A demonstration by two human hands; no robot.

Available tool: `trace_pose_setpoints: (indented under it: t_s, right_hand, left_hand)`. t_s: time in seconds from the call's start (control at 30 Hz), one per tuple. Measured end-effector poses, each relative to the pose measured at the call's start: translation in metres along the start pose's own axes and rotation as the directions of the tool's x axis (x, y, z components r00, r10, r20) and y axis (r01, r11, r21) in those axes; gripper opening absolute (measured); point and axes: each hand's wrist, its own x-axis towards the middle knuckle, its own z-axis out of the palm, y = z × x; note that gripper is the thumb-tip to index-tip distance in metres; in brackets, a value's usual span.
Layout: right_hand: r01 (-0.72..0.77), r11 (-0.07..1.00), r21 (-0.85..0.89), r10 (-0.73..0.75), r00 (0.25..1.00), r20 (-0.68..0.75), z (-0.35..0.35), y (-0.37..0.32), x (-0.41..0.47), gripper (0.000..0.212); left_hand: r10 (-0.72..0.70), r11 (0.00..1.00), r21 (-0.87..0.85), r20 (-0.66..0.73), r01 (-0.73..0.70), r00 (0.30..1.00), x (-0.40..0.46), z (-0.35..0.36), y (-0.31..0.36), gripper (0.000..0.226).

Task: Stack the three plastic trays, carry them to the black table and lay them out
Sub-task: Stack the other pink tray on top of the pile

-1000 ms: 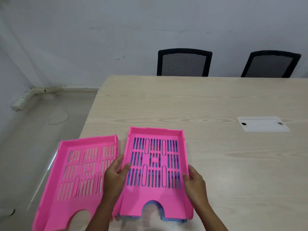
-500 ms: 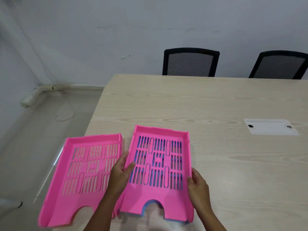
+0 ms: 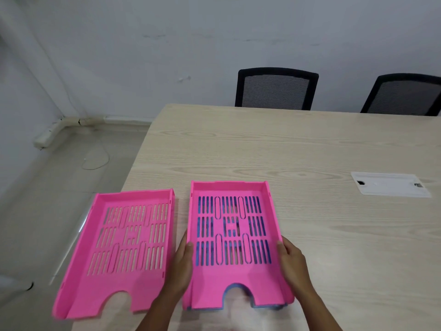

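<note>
A pink slotted tray (image 3: 232, 280) sits nested on a blue tray (image 3: 267, 306), whose blue shows through the slots and along the near edge. My left hand (image 3: 182, 263) grips the stack's left wall, and my right hand (image 3: 291, 259) grips its right wall. The stack rests near the front edge of the light wooden table (image 3: 286, 144). A second pink tray (image 3: 119, 280) lies alone to the left, hanging partly over the table's left edge.
A white cable hatch (image 3: 391, 187) is set into the table at the right. Two black mesh chairs (image 3: 274, 90) (image 3: 403, 95) stand behind the far edge. Bare floor with a cable (image 3: 95, 161) lies to the left. No black table is in view.
The view has shifted, so the trays sit more to the right in frame. The stack has straightened, and my left thumb has moved from inside the tray to its left wall.
</note>
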Motion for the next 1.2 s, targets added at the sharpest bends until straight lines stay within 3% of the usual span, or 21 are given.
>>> trace_pose_setpoints:
  t_s: [0.33,0.5,0.93,1.07,1.2]
  right_hand:
    - [0.153,0.987,-0.049,-0.159,0.974,-0.159,0.000,-0.031,-0.003,0.049]
    - [0.279,0.957,-0.077,-0.288,0.946,-0.146,0.023,-0.064,-0.005,0.045]
    - [0.481,0.875,-0.049,-0.456,0.855,0.248,0.167,-0.128,-0.064,0.043]
    - [0.437,0.896,-0.079,-0.382,0.849,0.366,0.200,-0.135,-0.085,0.050]
    - [0.300,0.948,-0.107,-0.236,0.888,0.395,0.222,-0.135,-0.094,0.055]
  left_hand:
    - [0.098,0.992,-0.072,-0.105,-0.106,0.990,0.008,-0.013,0.003,0.044]
    - [0.158,0.981,-0.079,-0.190,-0.175,0.969,0.005,-0.037,0.003,0.039]
    - [0.211,0.954,-0.109,-0.417,-0.279,0.884,-0.012,-0.155,-0.029,0.033]
    - [0.198,0.959,-0.091,-0.463,-0.268,0.864,-0.008,-0.189,-0.048,0.032]
    - [0.129,0.985,-0.032,-0.505,-0.168,0.853,-0.002,-0.218,-0.071,0.035]
